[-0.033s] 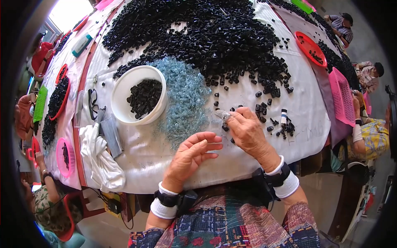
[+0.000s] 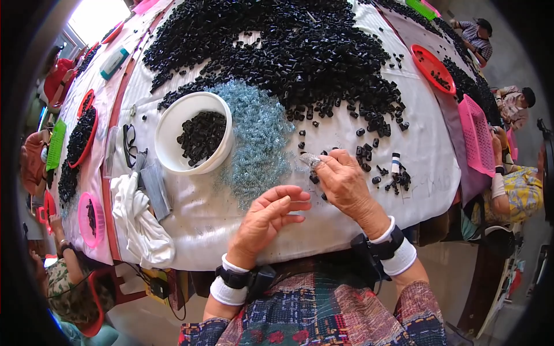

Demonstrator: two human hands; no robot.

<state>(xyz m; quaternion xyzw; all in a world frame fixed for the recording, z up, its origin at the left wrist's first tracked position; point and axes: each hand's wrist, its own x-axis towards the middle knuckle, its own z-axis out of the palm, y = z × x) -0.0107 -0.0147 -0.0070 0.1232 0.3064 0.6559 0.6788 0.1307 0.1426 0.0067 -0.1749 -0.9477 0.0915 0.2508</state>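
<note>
Springs blur together; right hand half-hides its pinched piece.

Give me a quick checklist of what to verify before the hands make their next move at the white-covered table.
1. Right hand pinches a small shiny piece at its fingertips: ok.
2. Left hand free, palm up, fingers curled, holding nothing visible: ok.
3. Pale blue heap of small springs beside both hands: ok.
4. Round white bowl upright, partly filled with small black plastic pieces: ok.
5. What exactly the shiny piece is: cannot tell.
</note>
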